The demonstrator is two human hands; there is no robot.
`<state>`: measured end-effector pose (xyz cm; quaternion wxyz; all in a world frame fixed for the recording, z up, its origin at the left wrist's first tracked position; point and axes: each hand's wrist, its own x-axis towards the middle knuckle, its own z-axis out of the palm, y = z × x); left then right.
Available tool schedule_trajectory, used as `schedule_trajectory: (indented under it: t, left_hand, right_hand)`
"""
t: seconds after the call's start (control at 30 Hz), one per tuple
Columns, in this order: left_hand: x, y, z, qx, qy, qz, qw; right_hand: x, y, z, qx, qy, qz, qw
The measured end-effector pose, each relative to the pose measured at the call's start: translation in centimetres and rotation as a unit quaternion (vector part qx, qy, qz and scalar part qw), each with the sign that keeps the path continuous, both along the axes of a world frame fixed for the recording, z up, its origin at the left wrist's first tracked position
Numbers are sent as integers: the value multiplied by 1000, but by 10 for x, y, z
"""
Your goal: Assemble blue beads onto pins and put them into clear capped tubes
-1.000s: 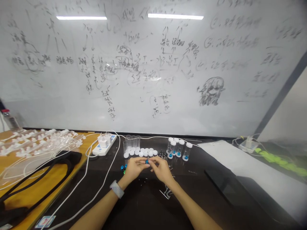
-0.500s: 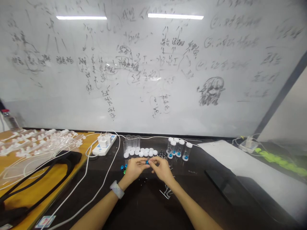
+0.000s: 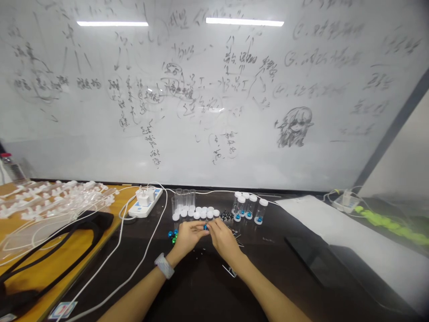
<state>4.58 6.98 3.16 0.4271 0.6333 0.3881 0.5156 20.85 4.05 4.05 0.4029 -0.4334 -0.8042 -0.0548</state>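
Observation:
A small shiny blue ball (image 3: 205,227) is pinched between my two hands over the dark table. My left hand (image 3: 188,237), with a pale band on its wrist, grips the ball from the left. From the right, my right hand (image 3: 224,238) closes its fingertips on the ball. Blue balls (image 3: 170,234) and a green ball (image 3: 174,240) lie just left of my left hand. Beyond the hands are white caps (image 3: 201,213) and small black pieces (image 3: 228,216). Thin metal tools (image 3: 229,270) lie partly under my right forearm.
Clear open tubes (image 3: 183,201) stand behind the caps. Capped tubes with blue balls inside (image 3: 250,208) stand further right. A power strip (image 3: 146,203) and white cables lie at left, a dark flat device (image 3: 308,261) at right. A whiteboard (image 3: 214,147) rises behind the table.
My right hand has turned slightly, its fingers drawn closer together around the ball. My left hand stays nearly still, and both remain on the ball.

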Motion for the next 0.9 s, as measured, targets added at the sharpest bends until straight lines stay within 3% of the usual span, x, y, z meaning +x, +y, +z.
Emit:
schedule_trajectory:
  t: [0.23,0.43,0.53,0.77,0.9]
  left_hand:
    - [-2,0,1,6,7,6,1000]
    - [-1,-8,11,12,6,0,1000]
    - [0,-10,14,8,-3,-10,1000]
    - [0,-9,11,17,4,-12,1000]
    - [0,-7,9,14,4,-6,1000]
  right_hand:
    - [2,3,1,-91,138,53,985]
    - [6,9,3,-263,305,89,911]
    - [6,9,8,-276,323,91,901]
    - [10,7,14,-263,305,102,910]
    - [12,10,12,-302,343,134,880]
